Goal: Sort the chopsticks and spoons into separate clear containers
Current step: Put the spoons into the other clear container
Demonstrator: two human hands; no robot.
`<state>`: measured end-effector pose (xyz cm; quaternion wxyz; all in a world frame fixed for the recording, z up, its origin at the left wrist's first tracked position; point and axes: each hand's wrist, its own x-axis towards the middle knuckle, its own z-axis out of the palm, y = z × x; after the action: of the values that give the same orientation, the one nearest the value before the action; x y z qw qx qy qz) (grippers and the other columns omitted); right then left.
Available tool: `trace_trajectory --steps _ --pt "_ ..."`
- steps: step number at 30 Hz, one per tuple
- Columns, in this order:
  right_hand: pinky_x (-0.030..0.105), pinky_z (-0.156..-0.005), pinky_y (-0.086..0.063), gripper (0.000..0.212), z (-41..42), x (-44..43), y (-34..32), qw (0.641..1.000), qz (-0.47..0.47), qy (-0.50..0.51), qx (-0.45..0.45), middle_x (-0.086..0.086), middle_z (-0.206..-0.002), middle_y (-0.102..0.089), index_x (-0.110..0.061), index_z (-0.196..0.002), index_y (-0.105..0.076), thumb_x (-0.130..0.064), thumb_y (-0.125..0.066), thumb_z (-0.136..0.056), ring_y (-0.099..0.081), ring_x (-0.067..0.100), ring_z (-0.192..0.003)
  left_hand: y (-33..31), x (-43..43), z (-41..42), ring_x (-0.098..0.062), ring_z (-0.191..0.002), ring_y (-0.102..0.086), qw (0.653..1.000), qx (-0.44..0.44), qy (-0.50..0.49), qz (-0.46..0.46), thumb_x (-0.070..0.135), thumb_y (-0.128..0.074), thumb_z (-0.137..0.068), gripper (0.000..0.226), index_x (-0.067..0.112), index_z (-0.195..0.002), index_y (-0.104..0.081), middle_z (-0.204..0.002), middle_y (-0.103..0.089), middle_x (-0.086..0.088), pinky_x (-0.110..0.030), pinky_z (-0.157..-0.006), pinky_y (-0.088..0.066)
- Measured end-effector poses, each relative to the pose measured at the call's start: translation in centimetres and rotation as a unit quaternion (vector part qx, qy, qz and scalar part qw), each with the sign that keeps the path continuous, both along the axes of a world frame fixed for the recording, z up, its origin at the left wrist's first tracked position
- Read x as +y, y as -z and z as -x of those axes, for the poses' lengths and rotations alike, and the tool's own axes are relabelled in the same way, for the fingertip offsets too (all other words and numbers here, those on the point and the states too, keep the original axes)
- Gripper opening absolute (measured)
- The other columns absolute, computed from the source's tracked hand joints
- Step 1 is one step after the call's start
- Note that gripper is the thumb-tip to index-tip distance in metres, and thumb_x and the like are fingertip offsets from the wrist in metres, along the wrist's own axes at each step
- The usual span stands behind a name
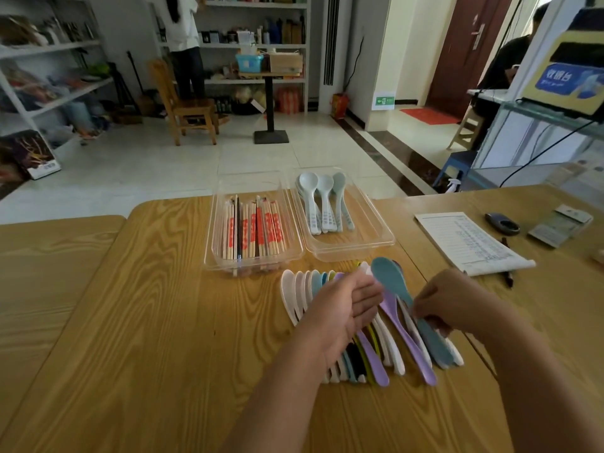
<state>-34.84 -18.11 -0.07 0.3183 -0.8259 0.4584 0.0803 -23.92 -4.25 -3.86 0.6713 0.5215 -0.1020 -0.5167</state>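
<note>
Our right hand [447,302] narrows its grip to a pinch on the handle of a teal spoon [389,277], whose bowl points up-frame, probably to peel it off the pile. Our left hand [346,305], grip wide and fingers relaxed, sits over the fanned spoons [294,295] at lower centre, seemingly to steady them; we cannot tell whether it touches them. The fan lies on the worktop [163,322], just below two clear containers. The left container [212,243] holds red-printed chopsticks [251,233]. The right container [382,237] holds pale spoons [323,204], where we judge the teal one belongs.
</note>
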Motion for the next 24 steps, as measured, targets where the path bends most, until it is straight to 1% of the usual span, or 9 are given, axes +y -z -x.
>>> trace_trajectory --steps 5,8,10,12,16,18,20,21,24 --pt "0.024 -0.049 -0.047 0.016 -3.9 -1.8 -4.5 0.993 0.011 0.025 -0.117 0.01 -0.061 -0.063 0.002 -0.082 -0.07 -0.013 -0.071 -0.087 -0.052 0.014 -0.048 -3.0 -2.1 -3.9 -0.025 -0.112 -0.066 0.999 -0.029 -0.025 0.035 0.033 -0.045 -0.104 0.038 0.004 -0.121 -0.062 -0.117 -0.071 -0.013 -0.036 -0.101 -0.051" --pt "0.029 -0.062 -0.051 0.023 -10.4 -4.0 -5.7 0.991 0.027 0.036 -0.13 0.012 -0.066 -0.063 0.005 -0.085 -0.07 -0.018 -0.071 -0.088 -0.054 0.016 -0.053 -4.5 -5.6 -7.3 -0.02 -0.088 -0.064 0.998 -0.031 -0.05 0.012 0.032 -0.047 -0.103 0.03 0.006 -0.098 -0.061 -0.095 -0.067 -0.011 -0.027 -0.075 -0.053" --pt "0.027 -0.053 -0.048 0.026 -14.6 -6.1 -5.1 0.99 0.041 0.05 -0.127 0.009 -0.055 -0.06 0.003 -0.076 -0.069 -0.02 -0.073 -0.087 -0.052 0.015 -0.045 -5.3 -8.1 -9.6 -0.016 -0.075 -0.055 0.996 -0.043 -0.071 -0.011 0.034 -0.047 -0.103 0.027 0.011 -0.091 -0.055 -0.084 -0.06 -0.008 -0.024 -0.064 -0.047" --pt "0.025 -0.048 -0.045 0.031 -17.6 -7.8 -3.8 0.992 0.055 0.047 -0.103 0.007 -0.052 -0.057 -0.003 -0.065 -0.062 -0.021 -0.07 -0.09 -0.051 0.016 -0.041 -5.5 -10.4 -11.7 -0.018 -0.078 -0.054 0.995 -0.053 -0.082 -0.035 0.036 -0.046 -0.102 0.029 0.01 -0.091 -0.053 -0.086 -0.058 -0.009 -0.026 -0.067 -0.047" --pt "0.02 -0.053 -0.042 0.028 -19.8 -8.0 -2.4 0.993 0.105 0.031 -0.051 0.002 -0.068 -0.053 -0.01 -0.066 -0.051 -0.011 -0.061 -0.092 -0.055 0.015 -0.065 -4.4 -13.5 -14.2 -0.022 -0.087 -0.055 0.993 -0.056 -0.063 -0.085 0.039 -0.044 -0.102 0.033 0.008 -0.093 -0.051 -0.094 -0.059 -0.013 -0.029 -0.077 -0.049" --pt "0.019 -0.052 -0.037 0.025 -20.0 -7.5 -2.0 0.992 0.112 0.033 -0.042 0.001 -0.068 -0.046 -0.006 -0.072 -0.052 -0.01 -0.06 -0.095 -0.05 0.012 -0.066 -3.4 -14.3 -14.7 -0.021 -0.081 -0.055 0.991 -0.066 -0.051 -0.101 0.04 -0.045 -0.102 0.034 0.007 -0.093 -0.052 -0.087 -0.057 -0.011 -0.028 -0.073 -0.049" --pt "0.023 -0.058 -0.04 0.014 -20.2 -7.8 -1.1 0.989 0.149 -0.016 -0.017 0.004 -0.072 -0.043 0.002 -0.095 -0.058 -0.012 -0.06 -0.095 -0.044 0.014 -0.061 -2.5 -14.7 -14.9 -0.019 -0.073 -0.052 0.99 -0.073 -0.039 -0.111 0.039 -0.045 -0.102 0.034 0.007 -0.095 -0.052 -0.08 -0.053 -0.01 -0.028 -0.064 -0.046" --pt "0.026 -0.058 -0.04 0.02 -20.2 -8.0 -0.1 0.988 0.152 -0.034 -0.013 0.006 -0.076 -0.045 0.001 -0.107 -0.059 -0.013 -0.06 -0.094 -0.045 0.017 -0.064 -2.1 -14.8 -14.9 -0.019 -0.07 -0.051 0.99 -0.075 -0.033 -0.115 0.039 -0.045 -0.102 0.034 0.006 -0.097 -0.053 -0.079 -0.051 -0.009 -0.028 -0.061 -0.044" --pt "0.031 -0.059 -0.047 0.018 -19.7 -7.3 1.4 0.979 0.181 -0.037 -0.081 0.014 -0.085 -0.054 -0.002 -0.105 -0.061 -0.011 -0.053 -0.092 -0.051 0.025 -0.074 -1.1 -15.0 -15.0 -0.019 -0.064 -0.051 0.988 -0.087 -0.022 -0.122 0.039 -0.046 -0.102 0.036 0.005 -0.105 -0.057 -0.077 -0.052 -0.009 -0.029 -0.058 -0.046"
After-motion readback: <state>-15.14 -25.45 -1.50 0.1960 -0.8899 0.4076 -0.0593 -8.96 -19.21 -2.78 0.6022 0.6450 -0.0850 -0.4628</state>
